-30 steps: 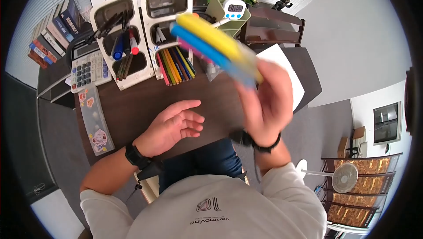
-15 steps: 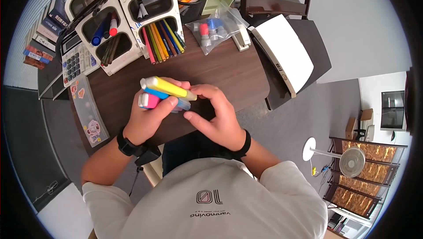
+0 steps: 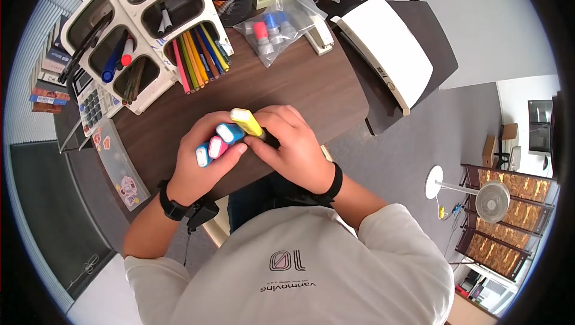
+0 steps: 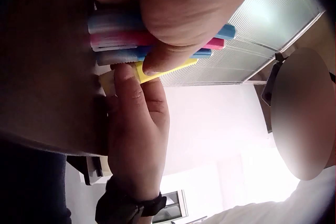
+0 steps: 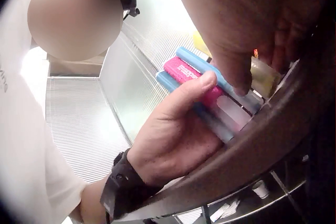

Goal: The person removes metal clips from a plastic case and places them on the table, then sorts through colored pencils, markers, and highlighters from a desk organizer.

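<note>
Several highlighters are held side by side over the near part of the desk. The left hand [image 3: 194, 166] grips a pink highlighter [image 3: 217, 146] between two blue ones, its thumb lying across them; the right wrist view shows the pink one [image 5: 194, 83] under that thumb. Fingers and thumb of the right hand [image 3: 294, 148] pinch a yellow highlighter [image 3: 247, 121], at the right end of the row. In the left wrist view the right hand [image 4: 137, 124] holds the clear-looking end of the yellow highlighter [image 4: 173, 70], beside the lower blue one.
A white organizer [image 3: 135, 11] holds pens, markers and colored pencils [image 3: 200, 58]. Behind are a black mesh basket [image 3: 230, 11], a plastic bag [image 3: 275, 29] with small bottles and a stapler [image 3: 320, 38]. A stickered case [image 3: 120, 163] lies left; a white box [image 3: 389, 49] stands right.
The right hand has lowered from above the desk, and the highlighters now sit in the left hand. Since half a second ago, the highlighters have tilted and fanned apart, and the right hand has closed on the yellow one.
</note>
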`<state>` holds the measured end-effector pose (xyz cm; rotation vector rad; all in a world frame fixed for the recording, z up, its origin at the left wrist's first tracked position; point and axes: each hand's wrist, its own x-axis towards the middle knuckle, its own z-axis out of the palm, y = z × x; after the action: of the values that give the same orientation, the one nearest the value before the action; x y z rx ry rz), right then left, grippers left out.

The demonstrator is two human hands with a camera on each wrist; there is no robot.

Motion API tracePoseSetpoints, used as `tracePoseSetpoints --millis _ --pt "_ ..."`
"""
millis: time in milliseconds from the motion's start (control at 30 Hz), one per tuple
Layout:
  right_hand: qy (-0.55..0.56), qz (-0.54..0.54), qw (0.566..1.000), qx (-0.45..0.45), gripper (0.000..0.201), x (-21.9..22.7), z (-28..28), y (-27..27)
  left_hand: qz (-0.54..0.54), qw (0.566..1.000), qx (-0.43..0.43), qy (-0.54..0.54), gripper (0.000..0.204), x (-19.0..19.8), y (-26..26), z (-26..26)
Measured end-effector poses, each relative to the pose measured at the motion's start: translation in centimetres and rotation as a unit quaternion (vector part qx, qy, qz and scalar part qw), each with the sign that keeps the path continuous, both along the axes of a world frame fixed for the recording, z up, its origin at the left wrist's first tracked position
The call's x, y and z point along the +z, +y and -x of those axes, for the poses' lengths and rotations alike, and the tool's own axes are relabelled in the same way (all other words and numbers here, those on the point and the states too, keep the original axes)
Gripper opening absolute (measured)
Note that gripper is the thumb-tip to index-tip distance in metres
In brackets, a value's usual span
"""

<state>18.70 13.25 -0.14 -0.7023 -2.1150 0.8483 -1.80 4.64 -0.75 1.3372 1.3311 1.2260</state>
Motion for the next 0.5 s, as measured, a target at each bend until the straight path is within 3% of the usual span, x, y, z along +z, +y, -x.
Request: tracePoseSetpoints --millis 67,133,167,200,267,333,400,467,500 --pt "-0.001 0.014 1.0 0.003 0.035 0.0 -0.1 0.0 -0.004 1.0 -0.004 0.03 0.044 0.7 0.2 0.0" --pt "0.039 0.078 0.996 -0.026 0.034 0.2 -0.2 -0.2 -0.077 0.996 0.009 0.048 0.036 0.8 0.7 0.0" --pt "0.034 0.128 0.99 -0.041 0.033 0.5 -0.6 -0.2 -0.065 0.997 0.017 0.037 0.03 0.9 0.6 -0.1" --pt "0.096 0.179 0.978 -0.047 0.035 -0.3 -0.2 -0.2 -0.064 0.997 0.014 0.036 0.03 1.1 0.5 -0.2" --pt "0.121 0.263 0.956 -0.043 0.038 -0.2 -0.8 -0.4 0.047 0.995 0.041 -0.076 0.026 1.5 0.1 -0.5" --pt "0.12 0.276 0.953 -0.042 0.04 0.0 -0.7 -0.5 0.034 0.996 0.052 -0.065 0.029 1.0 0.1 -0.5" --pt "0.119 0.287 0.95 -0.04 0.042 0.4 -0.8 -0.4 0.093 0.99 0.083 -0.071 0.036 0.2 -0.5 0.1" --pt "0.024 0.15 0.988 -0.018 0.047 1.0 -0.8 0.0 0.075 0.992 0.088 -0.052 0.039 0.7 -0.2 -0.4" --pt "0.007 0.139 0.99 -0.008 0.049 0.7 -0.7 -0.1 0.068 0.99 0.106 -0.066 0.039 0.9 -0.2 -0.7"
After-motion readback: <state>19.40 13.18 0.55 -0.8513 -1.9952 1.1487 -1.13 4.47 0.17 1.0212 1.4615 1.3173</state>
